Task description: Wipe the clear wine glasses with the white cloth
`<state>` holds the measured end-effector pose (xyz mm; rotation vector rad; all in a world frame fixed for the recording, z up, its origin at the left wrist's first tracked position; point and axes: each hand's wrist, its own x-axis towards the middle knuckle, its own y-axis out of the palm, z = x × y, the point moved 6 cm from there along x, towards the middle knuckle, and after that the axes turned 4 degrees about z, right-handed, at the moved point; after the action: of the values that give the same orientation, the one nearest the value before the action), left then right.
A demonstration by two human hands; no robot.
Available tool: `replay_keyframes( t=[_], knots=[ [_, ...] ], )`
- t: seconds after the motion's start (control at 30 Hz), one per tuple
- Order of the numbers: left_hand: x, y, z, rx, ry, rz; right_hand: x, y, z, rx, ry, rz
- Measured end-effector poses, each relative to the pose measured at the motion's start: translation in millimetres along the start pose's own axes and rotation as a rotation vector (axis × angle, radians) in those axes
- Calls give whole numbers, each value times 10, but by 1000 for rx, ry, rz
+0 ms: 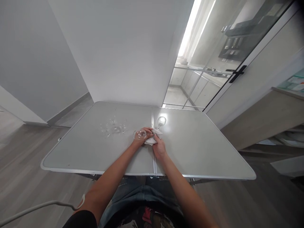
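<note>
Two hands full: left hand [147, 130] curling fingers round tilted wine glass [140, 135], right hand [160, 147] with fingers closed on white cloth [150, 141]; careless swing could strike second glass [161, 121] just beyond.

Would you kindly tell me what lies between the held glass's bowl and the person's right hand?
In the head view, the left hand and a bunched white cloth lie between the bowl and the right hand.

I hold a clear, round-bowled stemmed glass [139, 135] tipped sideways, its bowl to my left, its foot to my right, with a crumpled white cloth [150, 141] bunched beside its stem.
</note>
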<state>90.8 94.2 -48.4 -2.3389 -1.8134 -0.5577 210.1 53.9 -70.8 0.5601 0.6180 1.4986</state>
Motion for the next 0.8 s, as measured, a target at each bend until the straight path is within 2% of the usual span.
replay_keyframes(
  t=[0.13,0.3,0.37,0.43,0.5,0.57,0.7,0.8],
  knots=[
    [18,-4,5,23,2,-19,-21,26,49,-26,-19,5],
    [20,-127,17,-32,-46,-144,-70,-63,10,-124,-74,-86],
    [9,-122,9,-61,-64,-121,-77,-90,-1,-160,-108,-101],
    [-7,-70,-6,-77,-86,-48,-72,-98,-10,-147,-114,-105],
    [-23,-18,-27,-80,-96,17,-62,-93,-17,-107,-92,-107],
    [-26,-8,-48,-74,-78,27,-54,-67,-33,-84,-47,-92],
    [-2,-113,-9,-76,-56,-116,-77,-25,-87,-81,54,-67],
    [0,-156,47,-35,-86,-179,-102,-15,-46,-65,18,-69]
  ],
)
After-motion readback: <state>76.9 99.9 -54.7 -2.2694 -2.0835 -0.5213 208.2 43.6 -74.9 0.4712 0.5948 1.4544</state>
